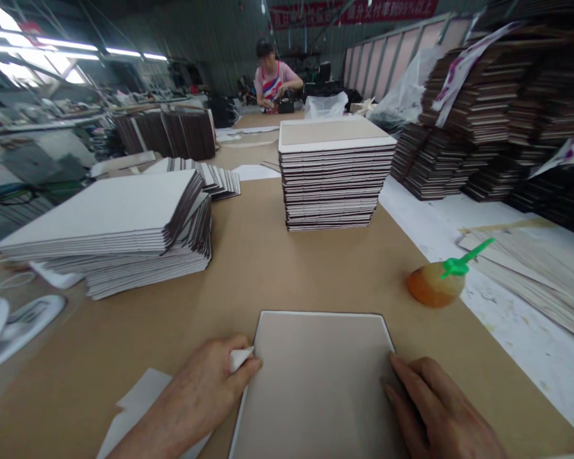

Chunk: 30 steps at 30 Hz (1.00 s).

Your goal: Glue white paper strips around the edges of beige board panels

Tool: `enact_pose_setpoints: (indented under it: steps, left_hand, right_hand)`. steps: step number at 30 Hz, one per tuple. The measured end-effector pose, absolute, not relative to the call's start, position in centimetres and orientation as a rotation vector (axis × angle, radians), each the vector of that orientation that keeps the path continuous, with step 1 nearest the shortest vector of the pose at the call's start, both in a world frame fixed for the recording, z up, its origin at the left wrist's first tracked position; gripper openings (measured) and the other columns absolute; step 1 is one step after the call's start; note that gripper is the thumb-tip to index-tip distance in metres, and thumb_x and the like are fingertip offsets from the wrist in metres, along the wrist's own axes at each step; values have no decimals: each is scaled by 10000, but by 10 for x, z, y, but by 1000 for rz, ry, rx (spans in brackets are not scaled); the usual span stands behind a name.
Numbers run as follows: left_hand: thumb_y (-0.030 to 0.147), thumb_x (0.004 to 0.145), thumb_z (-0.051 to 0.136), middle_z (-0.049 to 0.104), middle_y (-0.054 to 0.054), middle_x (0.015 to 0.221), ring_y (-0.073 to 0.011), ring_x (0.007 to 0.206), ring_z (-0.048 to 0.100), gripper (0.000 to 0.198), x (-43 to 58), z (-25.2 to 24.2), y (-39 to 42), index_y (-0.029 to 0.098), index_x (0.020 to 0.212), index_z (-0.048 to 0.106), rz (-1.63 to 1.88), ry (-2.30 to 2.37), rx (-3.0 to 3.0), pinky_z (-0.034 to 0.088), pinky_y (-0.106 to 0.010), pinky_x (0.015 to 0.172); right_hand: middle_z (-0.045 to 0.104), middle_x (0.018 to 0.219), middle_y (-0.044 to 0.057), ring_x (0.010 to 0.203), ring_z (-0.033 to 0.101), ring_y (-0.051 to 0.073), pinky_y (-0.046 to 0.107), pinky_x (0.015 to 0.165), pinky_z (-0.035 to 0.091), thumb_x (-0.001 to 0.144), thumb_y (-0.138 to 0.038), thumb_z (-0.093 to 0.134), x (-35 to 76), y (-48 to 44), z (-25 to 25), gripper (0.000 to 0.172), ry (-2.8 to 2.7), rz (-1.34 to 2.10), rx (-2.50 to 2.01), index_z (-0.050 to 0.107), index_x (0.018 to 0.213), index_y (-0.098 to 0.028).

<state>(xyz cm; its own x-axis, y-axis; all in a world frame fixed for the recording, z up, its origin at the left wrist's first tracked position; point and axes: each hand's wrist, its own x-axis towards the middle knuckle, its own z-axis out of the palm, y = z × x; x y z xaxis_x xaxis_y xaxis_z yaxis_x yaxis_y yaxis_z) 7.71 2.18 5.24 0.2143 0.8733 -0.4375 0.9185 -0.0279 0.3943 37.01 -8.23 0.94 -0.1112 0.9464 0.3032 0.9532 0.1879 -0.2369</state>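
A flat beige board [318,382] with a white border and dark edge lies on the brown table in front of me. At its left edge, my left hand [213,376] is closed around a small white pointed piece [240,358], its thumb and finger touching the board. I cannot tell whether the piece is paper or plastic. My right hand [437,405] grips the board's right edge between thumb and fingers. Under my left forearm lie white paper pieces [143,395].
A tall stack of boards [335,185] stands ahead, with another stack [124,217] at left. A container of orange liquid with a green brush [436,285] sits at right, near paper sheets [540,274]. Dark piles [478,108] rise behind. A person [273,80] works at the far end.
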Motion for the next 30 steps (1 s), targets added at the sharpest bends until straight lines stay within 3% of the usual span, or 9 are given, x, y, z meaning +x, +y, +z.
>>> enact_pose_setpoints:
  steps: [15, 22, 25, 27, 30]
  left_hand:
    - [337, 813, 504, 526, 27, 589, -163, 602, 529, 217, 74, 54, 24, 208, 638, 499, -45, 1624, 1906, 275, -263, 553]
    - [336, 843, 484, 602, 14, 661, -181, 663, 577, 180, 71, 54, 23, 211, 731, 549, -66, 1574, 2018, 341, -275, 608]
    - [371, 865, 464, 645, -19, 813, -224, 789, 606, 201, 67, 46, 20, 222, 835, 595, -25, 1505, 2183, 413, -325, 722]
    - [375, 892, 414, 642, -35, 1029, -245, 911, 616, 265, 65, 36, 17, 260, 984, 634, 62, 1388, 2307, 446, -370, 818]
    - [224, 870, 364, 548, 31, 1329, -250, 989, 639, 426, 64, 26, 10, 387, 1185, 600, 47, 1227, 2443, 498, -408, 855]
  right_hand:
    - [584, 944, 82, 773, 654, 142, 225, 692, 567, 967, -308, 382, 369, -84, 11, 296, -2122, 120, -1767, 572, 1151, -176]
    - [580, 939, 69, 781, 634, 154, 272, 706, 544, 968, -288, 383, 371, -79, 22, 275, -2056, 369, -1841, 592, 1119, -191]
    - [575, 908, 53, 781, 610, 156, 293, 725, 510, 942, -203, 423, 376, -71, 46, 206, -2117, 658, -1884, 625, 977, -194]
    - [571, 877, 44, 788, 589, 157, 294, 742, 485, 889, -152, 502, 381, -62, 58, 144, -2187, 777, -1870, 638, 923, -185]
    - [581, 847, 29, 778, 569, 152, 282, 730, 457, 826, -124, 571, 389, -55, 64, 156, -2232, 821, -1847, 643, 951, -182]
